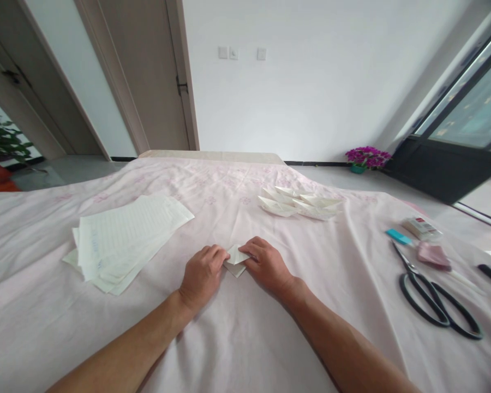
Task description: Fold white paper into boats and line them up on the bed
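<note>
A small folded piece of pale paper [236, 254] lies on the cloth between the 2 hands, its top layer raised in a peak and a lower corner pointing back toward the person. The left hand [203, 274] pinches its left edge with bent fingers; the right hand [268, 265] grips its right edge, thumb and fingers closed on it. No writing can be made out on this piece.

Left of the left hand and a little farther off lies a fanned stack of sheets [126, 240]. The top sheet is ruled with lines and carries blue marks near its left edge, too faint to read. Beyond the right hand, slightly to its right, stands a cluster of folded paper boats [317, 212], close together.

Well to the right of the right hand lie black-handled scissors [411, 269], a blue block [398, 236], a crumpled pink item [432, 255] and a packet [421, 228] with a red-and-white label, its print too small to read. Under everything spreads a pale pink cloth [237, 341] with a faint flower print. Far ahead of the hands, a white wall [311, 98] bears 3 switch plates [262, 54].
</note>
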`<state>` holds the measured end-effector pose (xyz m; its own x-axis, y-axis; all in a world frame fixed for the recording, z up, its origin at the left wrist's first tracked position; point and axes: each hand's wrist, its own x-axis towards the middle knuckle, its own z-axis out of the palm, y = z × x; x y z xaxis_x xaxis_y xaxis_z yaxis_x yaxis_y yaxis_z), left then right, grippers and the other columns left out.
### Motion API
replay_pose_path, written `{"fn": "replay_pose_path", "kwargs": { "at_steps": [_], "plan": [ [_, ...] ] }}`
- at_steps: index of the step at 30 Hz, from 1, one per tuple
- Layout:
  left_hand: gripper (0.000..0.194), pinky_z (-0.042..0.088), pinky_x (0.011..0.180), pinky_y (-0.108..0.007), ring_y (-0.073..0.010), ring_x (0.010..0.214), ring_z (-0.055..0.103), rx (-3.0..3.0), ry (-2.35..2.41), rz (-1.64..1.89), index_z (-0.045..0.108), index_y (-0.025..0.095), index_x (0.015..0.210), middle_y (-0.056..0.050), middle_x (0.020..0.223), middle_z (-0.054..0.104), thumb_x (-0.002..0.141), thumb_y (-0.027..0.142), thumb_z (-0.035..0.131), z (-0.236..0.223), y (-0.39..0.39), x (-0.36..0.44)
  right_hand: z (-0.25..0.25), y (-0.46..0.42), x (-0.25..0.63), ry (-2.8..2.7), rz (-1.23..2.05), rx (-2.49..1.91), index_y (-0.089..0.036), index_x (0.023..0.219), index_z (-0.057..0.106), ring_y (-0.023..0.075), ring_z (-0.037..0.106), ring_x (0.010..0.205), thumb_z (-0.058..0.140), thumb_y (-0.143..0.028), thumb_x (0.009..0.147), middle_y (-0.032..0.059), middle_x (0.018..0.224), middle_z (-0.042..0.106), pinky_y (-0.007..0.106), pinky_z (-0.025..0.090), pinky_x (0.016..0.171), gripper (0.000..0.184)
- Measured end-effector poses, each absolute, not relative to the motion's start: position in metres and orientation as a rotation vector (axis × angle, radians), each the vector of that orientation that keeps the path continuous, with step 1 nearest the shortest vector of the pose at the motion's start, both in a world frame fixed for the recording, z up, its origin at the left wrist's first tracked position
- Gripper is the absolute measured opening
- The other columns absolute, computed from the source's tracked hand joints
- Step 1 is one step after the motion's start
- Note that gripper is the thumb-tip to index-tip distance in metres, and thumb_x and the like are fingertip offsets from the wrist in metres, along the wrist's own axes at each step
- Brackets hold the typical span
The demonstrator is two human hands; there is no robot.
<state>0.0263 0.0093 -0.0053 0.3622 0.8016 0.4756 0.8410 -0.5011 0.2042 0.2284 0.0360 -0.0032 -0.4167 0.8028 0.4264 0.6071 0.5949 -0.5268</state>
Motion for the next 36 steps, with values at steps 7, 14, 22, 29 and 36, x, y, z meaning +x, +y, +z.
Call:
{"fn": "replay_pose_path", "kwargs": {
  "at_steps": [7,14,22,29,36],
  "plan": [
    [0.024,0.052,0.083,-0.034,-0.0193,0.092,0.062,-2.589,-1.348,-0.725,0.062,0.021,0.104,-0.004,0.102,0.067,0.09,0.006,0.05,-0.008,0.003,0.019,0.0,0.034,0.239,-2.33,0.284,-1.065,-0.024,0.111,0.068,0.0199,0.06,0.093,0.055,-0.022,0.093,0.0064,0.102,0.067,0.034,0.047,0.086,0.023],
    [0.027,0.053,0.092,-0.036,-0.0204,0.104,0.064,-2.585,-1.218,-0.79,0.063,0.02,0.112,-0.007,0.117,0.067,0.093,0.01,0.048,-0.008,0.005,0.015,0.007,0.03,0.245,-2.518,0.161,-1.044,-0.022,0.121,0.062,0.0233,0.057,0.099,0.052,-0.027,0.096,0.0096,0.113,0.065,0.038,0.047,0.087,0.027],
    [0.034,0.05,0.102,-0.04,-0.0237,0.118,0.06,-2.63,-1.079,-0.708,0.063,0.011,0.117,-0.014,0.122,0.067,0.093,0.005,0.041,-0.012,0.009,0.013,0.006,0.028,0.242,-2.559,0.03,-0.969,-0.023,0.121,0.061,0.0249,0.055,0.106,0.056,-0.024,0.094,0.0101,0.116,0.065,0.038,0.046,0.085,0.027],
    [0.037,0.051,0.102,-0.043,-0.0255,0.123,0.057,-2.632,-0.981,-0.651,0.06,0.009,0.124,-0.017,0.126,0.064,0.093,0.007,0.038,-0.013,0.009,0.01,0.005,0.025,0.243,-2.583,-0.07,-0.799,-0.019,0.113,0.064,0.0186,0.059,0.093,0.05,-0.022,0.098,0.0079,0.098,0.069,0.033,0.043,0.081,0.021],
    [0.035,0.052,0.1,-0.038,-0.0229,0.118,0.061,-2.702,-0.901,-0.638,0.06,0.009,0.123,-0.016,0.123,0.066,0.093,0.007,0.041,-0.01,0.009,0.004,0.01,0.018,0.238,-2.654,-0.014,-0.874,-0.019,0.105,0.064,0.0175,0.059,0.088,0.051,-0.027,0.098,0.0064,0.094,0.067,0.031,0.04,0.078,0.017]
  ]
}}
